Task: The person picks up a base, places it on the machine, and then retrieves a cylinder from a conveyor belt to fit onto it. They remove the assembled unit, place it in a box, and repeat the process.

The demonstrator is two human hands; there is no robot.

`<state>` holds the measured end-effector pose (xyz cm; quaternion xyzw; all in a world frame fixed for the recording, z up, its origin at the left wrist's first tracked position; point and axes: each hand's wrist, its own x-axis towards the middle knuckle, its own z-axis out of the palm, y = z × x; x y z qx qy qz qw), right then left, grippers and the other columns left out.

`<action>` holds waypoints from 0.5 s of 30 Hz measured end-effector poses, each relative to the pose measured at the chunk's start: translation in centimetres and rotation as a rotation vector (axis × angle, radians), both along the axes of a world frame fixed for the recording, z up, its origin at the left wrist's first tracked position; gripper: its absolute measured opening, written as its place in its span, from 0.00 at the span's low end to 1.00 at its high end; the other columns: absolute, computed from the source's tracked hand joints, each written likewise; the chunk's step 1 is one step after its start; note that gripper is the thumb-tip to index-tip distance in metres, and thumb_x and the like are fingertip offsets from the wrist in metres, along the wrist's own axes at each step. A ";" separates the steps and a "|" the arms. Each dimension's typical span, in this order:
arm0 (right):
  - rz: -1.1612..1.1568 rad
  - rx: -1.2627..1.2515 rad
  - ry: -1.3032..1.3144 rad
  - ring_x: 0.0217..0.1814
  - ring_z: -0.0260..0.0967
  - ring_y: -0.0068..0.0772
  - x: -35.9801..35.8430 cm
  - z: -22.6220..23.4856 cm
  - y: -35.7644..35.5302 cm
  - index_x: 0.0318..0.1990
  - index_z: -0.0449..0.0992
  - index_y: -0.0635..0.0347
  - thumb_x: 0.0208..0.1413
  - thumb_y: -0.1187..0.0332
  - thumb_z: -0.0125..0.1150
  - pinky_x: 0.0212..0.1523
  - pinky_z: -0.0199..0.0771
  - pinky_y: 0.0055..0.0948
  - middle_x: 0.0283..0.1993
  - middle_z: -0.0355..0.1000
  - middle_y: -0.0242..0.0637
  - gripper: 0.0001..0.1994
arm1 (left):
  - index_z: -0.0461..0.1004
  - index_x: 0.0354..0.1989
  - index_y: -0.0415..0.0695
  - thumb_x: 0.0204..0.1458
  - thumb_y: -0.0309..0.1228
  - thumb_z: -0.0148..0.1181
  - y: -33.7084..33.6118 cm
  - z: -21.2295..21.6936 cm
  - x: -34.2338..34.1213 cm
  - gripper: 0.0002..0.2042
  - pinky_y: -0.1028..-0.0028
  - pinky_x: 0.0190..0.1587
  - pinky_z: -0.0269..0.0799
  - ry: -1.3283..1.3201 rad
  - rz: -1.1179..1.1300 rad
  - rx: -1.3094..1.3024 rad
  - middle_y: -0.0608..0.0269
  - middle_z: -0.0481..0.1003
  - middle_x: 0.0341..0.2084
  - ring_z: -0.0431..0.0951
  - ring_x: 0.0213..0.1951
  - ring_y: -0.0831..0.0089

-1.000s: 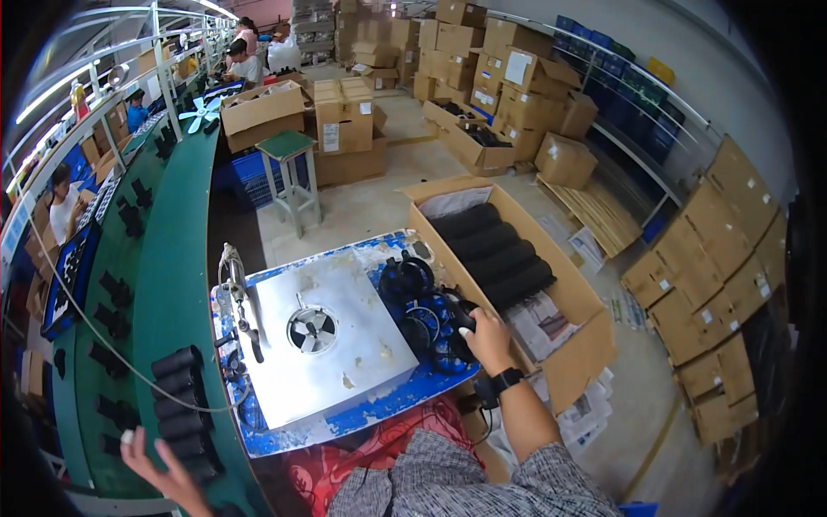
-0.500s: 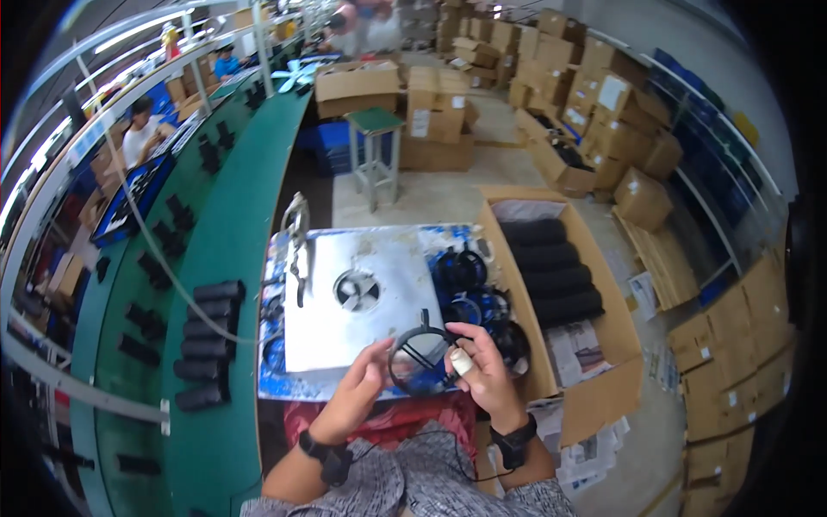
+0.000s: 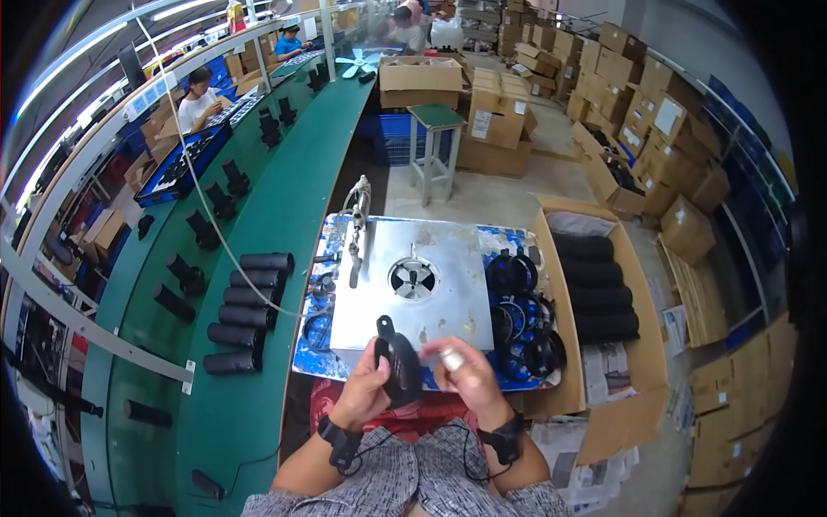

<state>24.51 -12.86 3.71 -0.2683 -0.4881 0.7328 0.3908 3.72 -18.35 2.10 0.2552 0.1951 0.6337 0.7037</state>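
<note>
My left hand (image 3: 363,392) is closed on a black ring-shaped part (image 3: 402,369), turned nearly edge-on, with a small holed tab at its top. The ring hangs just in front of the metal plate. My right hand (image 3: 469,377) is beside the ring's right side, fingers apart and partly smeared by motion, with no object visible in it. One of its digits wears a white cover (image 3: 451,358). Ahead of both hands lies a square metal plate (image 3: 370,314) with a round opening that holds a small bladed insert (image 3: 413,279).
Black ring parts (image 3: 513,274) lie right of the plate on the blue-stained table. A metal clamp-like tool (image 3: 357,226) stands at its left. The green bench (image 3: 297,172) holds black cylinders (image 3: 258,295). An open carton (image 3: 637,379) contains black tubes (image 3: 594,287). A stool (image 3: 435,142) stands ahead.
The ring has turned from facing me to nearly edge-on and is now in my left hand. My right hand has come off it. The view has shifted, moving the scene rightward.
</note>
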 end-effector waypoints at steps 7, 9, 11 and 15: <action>-0.013 0.253 -0.202 0.54 0.75 0.22 -3.4 -1.2 -2.0 0.69 0.70 0.64 0.66 0.70 0.71 0.57 0.77 0.27 0.57 0.77 0.33 0.27 | 0.64 0.74 0.40 0.73 0.33 0.57 -1.1 -2.9 1.8 0.24 0.68 0.58 0.78 0.566 0.304 0.065 0.62 0.77 0.55 0.80 0.53 0.74; -0.012 0.086 -0.217 0.58 0.74 0.23 -2.9 0.1 -2.1 0.69 0.70 0.64 0.66 0.69 0.73 0.60 0.76 0.28 0.59 0.77 0.35 0.28 | 0.64 0.74 0.40 0.72 0.33 0.57 -1.1 -3.3 -0.6 0.25 0.70 0.57 0.78 0.587 0.263 -0.011 0.64 0.78 0.52 0.81 0.52 0.74; -0.005 0.089 -0.295 0.59 0.74 0.23 -2.2 0.4 -1.6 0.70 0.70 0.65 0.66 0.69 0.72 0.60 0.76 0.28 0.59 0.77 0.36 0.28 | 0.66 0.73 0.40 0.70 0.31 0.59 -0.7 -3.0 -3.1 0.25 0.73 0.56 0.79 0.629 0.178 -0.147 0.67 0.79 0.45 0.82 0.49 0.73; -0.023 0.208 -0.502 0.59 0.73 0.22 -1.8 -0.1 -1.5 0.70 0.69 0.65 0.66 0.71 0.71 0.59 0.75 0.27 0.58 0.76 0.37 0.28 | 0.71 0.66 0.37 0.70 0.27 0.60 -1.0 3.7 -3.2 0.18 0.74 0.58 0.79 0.404 -0.113 -0.327 0.66 0.80 0.43 0.82 0.49 0.74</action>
